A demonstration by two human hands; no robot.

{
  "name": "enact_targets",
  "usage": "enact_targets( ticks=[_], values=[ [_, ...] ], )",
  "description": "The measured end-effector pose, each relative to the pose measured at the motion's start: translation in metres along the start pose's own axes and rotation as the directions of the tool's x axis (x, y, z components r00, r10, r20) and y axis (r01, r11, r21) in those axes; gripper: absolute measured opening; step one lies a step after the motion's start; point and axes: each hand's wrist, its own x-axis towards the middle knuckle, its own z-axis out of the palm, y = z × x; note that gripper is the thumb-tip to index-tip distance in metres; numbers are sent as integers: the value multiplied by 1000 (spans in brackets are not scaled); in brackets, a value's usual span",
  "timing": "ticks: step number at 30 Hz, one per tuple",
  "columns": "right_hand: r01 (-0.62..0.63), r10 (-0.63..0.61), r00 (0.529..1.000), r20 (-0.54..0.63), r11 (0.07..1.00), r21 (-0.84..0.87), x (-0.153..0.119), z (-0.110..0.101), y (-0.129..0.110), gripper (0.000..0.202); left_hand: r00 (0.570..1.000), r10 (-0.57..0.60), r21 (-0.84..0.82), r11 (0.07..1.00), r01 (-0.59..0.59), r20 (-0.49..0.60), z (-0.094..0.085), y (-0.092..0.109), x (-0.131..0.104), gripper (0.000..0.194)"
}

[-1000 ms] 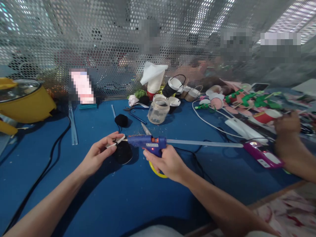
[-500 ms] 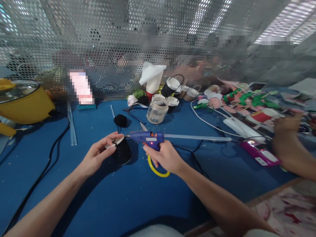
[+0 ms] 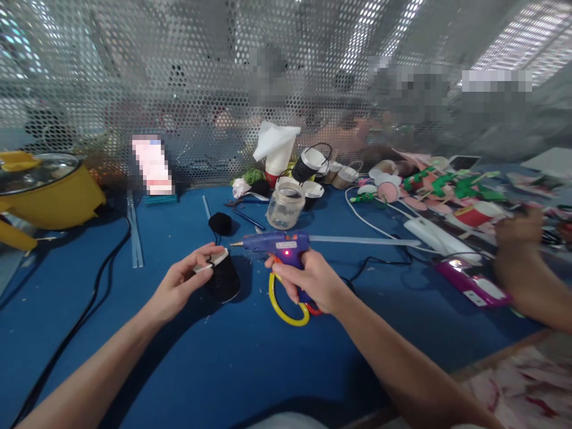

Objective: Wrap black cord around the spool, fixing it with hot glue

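My left hand [image 3: 185, 277] pinches the white rim of a small black-wrapped cup [image 3: 224, 280], which lies tilted on the blue table. A black cord runs from the rim toward a ball of black yarn [image 3: 220, 224] just behind. My right hand [image 3: 313, 277] is wrapped round a blue glue gun [image 3: 277, 243] with a lit red light and a long clear glue stick [image 3: 366, 240] out of its back. The gun's metal tip points left, a little apart from the cup's rim. Scissors with yellow and red handles [image 3: 286, 310] lie under the gun.
Behind stand a clear jar [image 3: 286, 205], stacked white cups [image 3: 280, 158] and small wrapped cups [image 3: 308, 164]. At left are a yellow pot [image 3: 49, 196] and a phone [image 3: 152, 164]. A purple power strip [image 3: 472, 283], cords and paper crafts lie at right, near another person's arm [image 3: 527, 280].
The glue gun has moved right, its tip now away from the cup's rim. My left hand still holds the cup. The view has shifted slightly.
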Motion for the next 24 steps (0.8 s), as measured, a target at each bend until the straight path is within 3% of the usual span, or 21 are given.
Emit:
enact_targets(
  ticks=[6, 9, 13, 17, 24],
  values=[
    [55, -21, 953, -302, 993, 103, 14, -25, -7, 23, 1000, -6, 23, 1000, 6, 13, -1, 1, -2, 19],
    [85, -31, 929, -370, 987, 133, 32, -39, -14, 23, 1000, -9, 25, 1000, 9, 17, -1, 2, -2, 19],
    [64, -9, 941, -339, 987, 150, 59, -55, -24, 22, 1000, 4, 50, 999, -5, 26, -1, 2, -2, 20],
    [-87, 116, 953, -281, 990, 114, 80, -67, -29, 25, 999, 14, 81, 997, -16, 33, -2, 3, -3, 21],
    [-215, 210, 930, -302, 977, 18, 88, -83, -24, 35, 999, 19, 86, 996, -23, 42, -1, 5, -3, 20]
  ],
)
